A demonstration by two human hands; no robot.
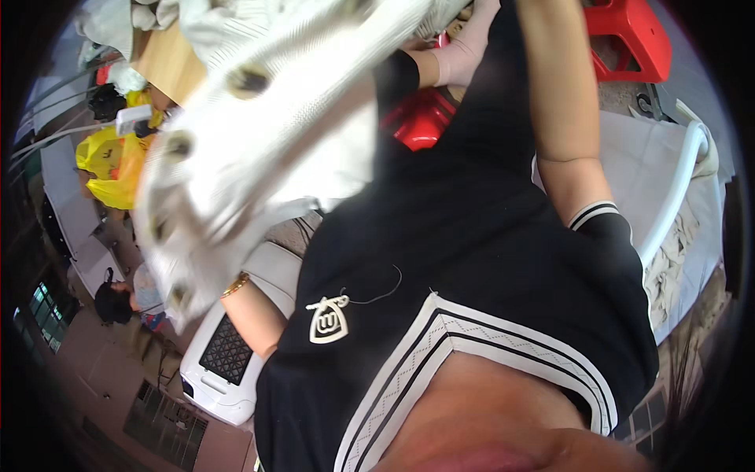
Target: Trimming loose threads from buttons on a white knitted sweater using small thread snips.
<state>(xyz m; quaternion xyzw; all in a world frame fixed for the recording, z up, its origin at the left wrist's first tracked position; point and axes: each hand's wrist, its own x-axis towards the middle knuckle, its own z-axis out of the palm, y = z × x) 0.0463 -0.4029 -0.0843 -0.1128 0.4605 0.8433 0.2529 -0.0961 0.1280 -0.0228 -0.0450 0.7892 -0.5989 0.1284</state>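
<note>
A white ribbed knit garment (314, 118), like a cardigan, spreads across the upper left, smeared by motion. Several dark round buttons (248, 81) line its outer edge. My left hand (223, 271), with a gold bracelet at the wrist, is up against the lower part of the garment; cloth and blur hide its fingers, so its grip cannot be made out. My right arm (562, 86) reaches up past the top edge of the picture, and the hand on it is out of sight.
A red plastic stool (629, 39) stands at the upper right, above a pale-blue-rimmed white container (680, 189) beside bundled cloth. At left are a wooden board (173, 63), a yellow plastic bag (114, 169) and a white appliance (232, 370) with a black grille. Another person (130, 295) is farther off.
</note>
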